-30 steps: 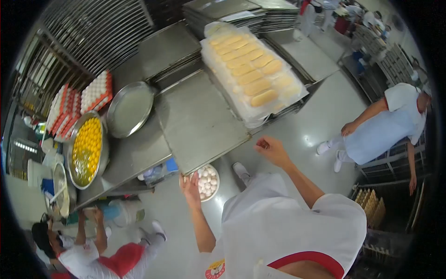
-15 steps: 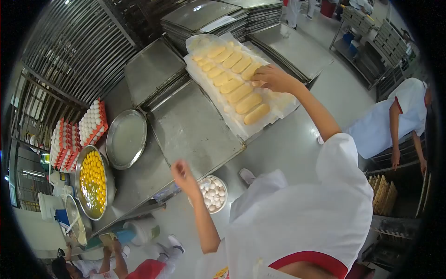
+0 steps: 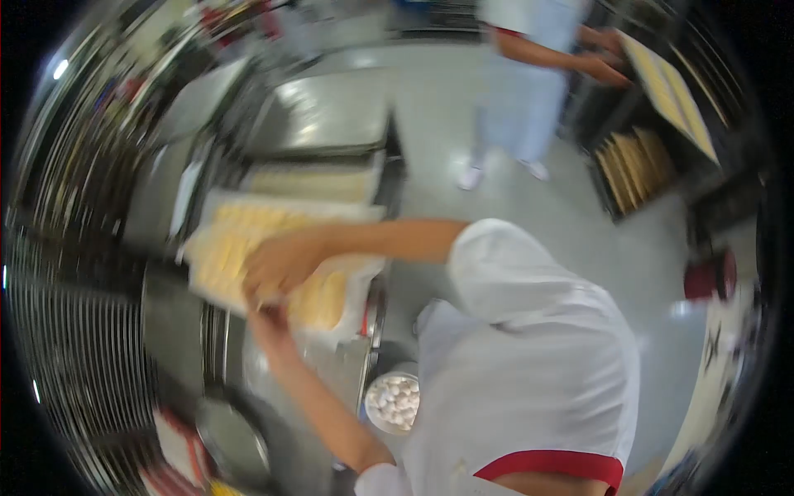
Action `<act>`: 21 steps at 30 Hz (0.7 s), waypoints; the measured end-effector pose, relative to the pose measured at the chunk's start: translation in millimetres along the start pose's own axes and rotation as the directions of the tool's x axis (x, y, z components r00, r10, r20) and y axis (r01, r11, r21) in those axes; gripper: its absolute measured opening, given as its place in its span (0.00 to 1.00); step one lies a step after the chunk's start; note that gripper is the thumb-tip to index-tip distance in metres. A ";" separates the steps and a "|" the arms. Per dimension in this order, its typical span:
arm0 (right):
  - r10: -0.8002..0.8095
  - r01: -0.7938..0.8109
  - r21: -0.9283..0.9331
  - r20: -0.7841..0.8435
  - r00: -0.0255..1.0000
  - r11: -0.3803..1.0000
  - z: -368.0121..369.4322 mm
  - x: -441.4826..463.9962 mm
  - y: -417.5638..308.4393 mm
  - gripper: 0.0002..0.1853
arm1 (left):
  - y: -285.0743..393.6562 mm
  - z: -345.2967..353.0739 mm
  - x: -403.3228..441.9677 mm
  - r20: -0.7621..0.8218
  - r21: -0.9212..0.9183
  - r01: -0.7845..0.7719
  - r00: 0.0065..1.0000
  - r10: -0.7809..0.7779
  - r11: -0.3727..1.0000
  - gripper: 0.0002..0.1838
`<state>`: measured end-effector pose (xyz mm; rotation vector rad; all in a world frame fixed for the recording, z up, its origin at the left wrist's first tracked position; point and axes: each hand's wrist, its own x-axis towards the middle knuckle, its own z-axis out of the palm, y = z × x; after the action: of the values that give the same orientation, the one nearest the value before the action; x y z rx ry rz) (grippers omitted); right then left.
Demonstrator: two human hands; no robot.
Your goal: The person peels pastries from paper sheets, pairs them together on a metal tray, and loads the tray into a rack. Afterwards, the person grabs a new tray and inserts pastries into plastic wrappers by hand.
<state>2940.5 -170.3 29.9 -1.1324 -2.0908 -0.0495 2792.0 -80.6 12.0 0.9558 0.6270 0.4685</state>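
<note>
Pale yellow oblong cakes (image 3: 324,299) lie in rows on white paper (image 3: 361,266), left of centre and blurred by motion. My right hand (image 3: 285,260) reaches across them from the right, its fingers pointing down and covering some of the cakes. Close below it, my left hand (image 3: 269,322) comes up to the near side of the rows. The two hands are nearly touching. Blur hides the fingers of both, so I cannot tell whether either one grips a cake.
Metal trays (image 3: 318,112) lie beyond the paper. A bucket of eggshells (image 3: 393,403) stands below the table edge. A round metal bowl (image 3: 231,438) sits at lower left. At the upper right a co-worker (image 3: 529,99) holds a loaded tray (image 3: 668,93) at a rack.
My view has swung to the right. My left hand has moved from over the bare metal tray to the cakes, beside my right hand. The co-worker now holds a tray.
</note>
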 end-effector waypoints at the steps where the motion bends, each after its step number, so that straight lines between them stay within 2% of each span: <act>1: 0.061 -0.065 -0.076 -0.064 0.996 0.995 18.1 -0.8 4.8 0.17 | 2.4 -3.3 0.5 0.006 0.001 0.025 1.000 -0.025 1.000 0.22; 2: 0.198 -0.190 -0.263 0.001 0.980 0.946 23.9 -0.2 -3.4 0.17 | 1.9 -17.5 9.5 -0.002 0.044 0.055 0.999 -0.055 0.998 0.22; 3: 0.259 -0.264 -0.327 -0.060 0.964 0.908 35.3 -2.3 -6.8 0.16 | -6.2 -46.4 28.3 0.022 0.013 0.008 1.000 -0.008 1.000 0.20; 4: 0.274 -0.282 -0.340 -0.073 0.959 0.897 41.5 -3.7 -13.2 0.16 | -1.8 -27.6 8.3 -0.010 0.001 0.001 1.000 -0.001 1.000 0.17; 6: 0.320 -0.339 -0.349 -0.114 0.941 0.874 40.6 -2.5 -23.9 0.15 | -0.1 -41.4 13.5 0.057 0.002 0.046 0.997 -0.046 0.999 0.15; 7: 0.315 -0.330 -0.363 -0.103 0.944 0.872 39.9 -3.2 -25.5 0.15 | -3.4 -49.9 17.0 0.065 -0.013 0.038 0.997 -0.037 0.999 0.15; 9: 0.344 -0.365 -0.231 -0.127 0.930 0.902 41.1 -6.8 -35.3 0.15 | -7.0 -52.3 4.6 -0.053 -0.027 0.046 0.997 -0.047 0.999 0.13; 10: 0.331 -0.349 -0.235 -0.115 0.937 0.907 43.4 -9.4 -39.4 0.15 | -9.5 -55.1 -2.9 -0.059 -0.039 0.033 0.998 -0.035 0.999 0.13; 12: 0.398 -0.402 0.002 -0.150 0.905 0.916 46.3 -11.7 -50.2 0.14 | -9.0 -51.9 -26.5 -0.072 0.058 -0.017 0.997 0.022 0.998 0.13; 14: 0.370 -0.380 -0.055 -0.132 0.920 0.924 48.6 -11.4 -59.9 0.14 | -12.9 -58.8 -34.2 -0.101 0.038 -0.028 0.994 0.032 0.999 0.14; 16: 0.348 -0.361 -0.116 -0.114 0.930 0.925 51.6 -5.9 -70.1 0.14 | -13.8 -61.1 -43.1 -0.005 -0.047 -0.041 0.999 0.041 0.998 0.14; 17: 0.333 -0.346 -0.212 -0.095 0.938 0.914 55.2 -2.3 -77.9 0.14 | -11.4 -63.3 -50.4 0.038 0.028 -0.036 0.999 0.035 0.999 0.15; 18: 0.317 -0.324 -0.304 -0.074 0.945 0.896 59.6 1.0 -87.5 0.14 | -10.2 -65.3 -60.4 0.035 0.024 -0.042 0.999 0.041 0.999 0.15; 21: 0.285 -0.304 -0.262 -0.106 0.952 0.916 70.5 9.7 -99.1 0.15 | -6.1 -73.1 -78.1 0.018 -0.033 -0.048 0.999 0.049 0.998 0.15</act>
<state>2822.7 -198.3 14.6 -1.5831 -1.8718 -0.2366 2686.1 -88.2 -2.3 0.9456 0.5787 0.5111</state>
